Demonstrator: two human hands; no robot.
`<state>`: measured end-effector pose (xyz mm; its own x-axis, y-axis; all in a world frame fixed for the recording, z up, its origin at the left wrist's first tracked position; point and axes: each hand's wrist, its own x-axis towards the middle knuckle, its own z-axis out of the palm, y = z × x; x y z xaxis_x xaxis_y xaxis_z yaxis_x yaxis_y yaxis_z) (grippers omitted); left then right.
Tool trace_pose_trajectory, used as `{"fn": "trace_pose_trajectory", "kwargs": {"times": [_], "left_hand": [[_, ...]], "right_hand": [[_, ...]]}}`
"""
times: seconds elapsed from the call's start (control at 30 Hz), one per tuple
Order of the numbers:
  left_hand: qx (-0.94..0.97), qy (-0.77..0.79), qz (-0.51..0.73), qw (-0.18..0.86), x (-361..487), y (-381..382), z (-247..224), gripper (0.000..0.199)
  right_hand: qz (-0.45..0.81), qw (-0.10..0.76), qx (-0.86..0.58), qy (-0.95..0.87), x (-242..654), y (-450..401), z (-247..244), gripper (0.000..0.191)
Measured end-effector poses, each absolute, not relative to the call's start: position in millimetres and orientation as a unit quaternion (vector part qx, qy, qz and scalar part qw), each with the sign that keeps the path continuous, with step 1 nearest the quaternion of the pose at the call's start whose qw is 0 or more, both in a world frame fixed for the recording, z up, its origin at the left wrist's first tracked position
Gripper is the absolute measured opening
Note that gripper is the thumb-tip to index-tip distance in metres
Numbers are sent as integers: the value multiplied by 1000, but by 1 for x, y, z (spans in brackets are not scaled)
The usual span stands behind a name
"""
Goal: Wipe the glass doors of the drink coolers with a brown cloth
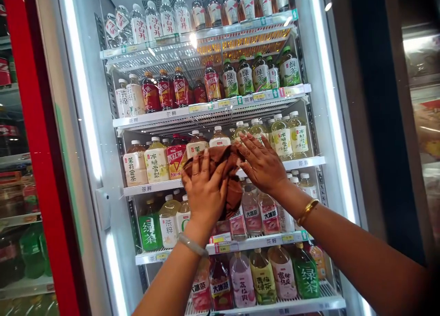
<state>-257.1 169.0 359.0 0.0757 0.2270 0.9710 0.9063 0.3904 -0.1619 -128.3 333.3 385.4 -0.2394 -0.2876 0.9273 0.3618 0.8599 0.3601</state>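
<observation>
A crumpled brown cloth (233,194) is held against the glass front of a lit drinks cooler. My left hand (204,185) keeps it there, palm down on it with the fingers spread over its left part. Beside the cloth's upper right edge, my right hand (263,164) reaches up to the glass with its fingers stretched out; its thumb side meets the cloth. A grey bangle (192,246) circles the left wrist and a gold-coloured one (307,212) the right. Part of the bottle rows behind is hidden by both hands and the cloth.
Behind the glass, bottled drinks (228,80) stand on several white shelves (213,107) with price tags. Bright light strips (82,86) run down both sides. A lock-like fitting (103,208) sits on the left frame. Beyond a red post (41,137) is another stocked cooler.
</observation>
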Motion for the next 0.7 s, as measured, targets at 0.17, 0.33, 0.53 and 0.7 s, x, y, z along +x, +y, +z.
{"fn": "trace_pose_trajectory", "kwargs": {"times": [0.17,0.33,0.53,0.7], "left_hand": [[-456,-598,-297,589,-268,165,350,51],[-630,-487,-116,594,-267,174,352,60],[-535,-557,-222,595,-281,169,403,64],[-580,-535,-176,589,-259,182,367,64]], "right_hand": [[-269,615,-39,-740,-128,333,385,72],[-271,602,-38,-750,-128,335,385,75],[-264,620,-40,-738,-130,333,385,65],[-256,620,-34,-741,-130,336,385,66]]}}
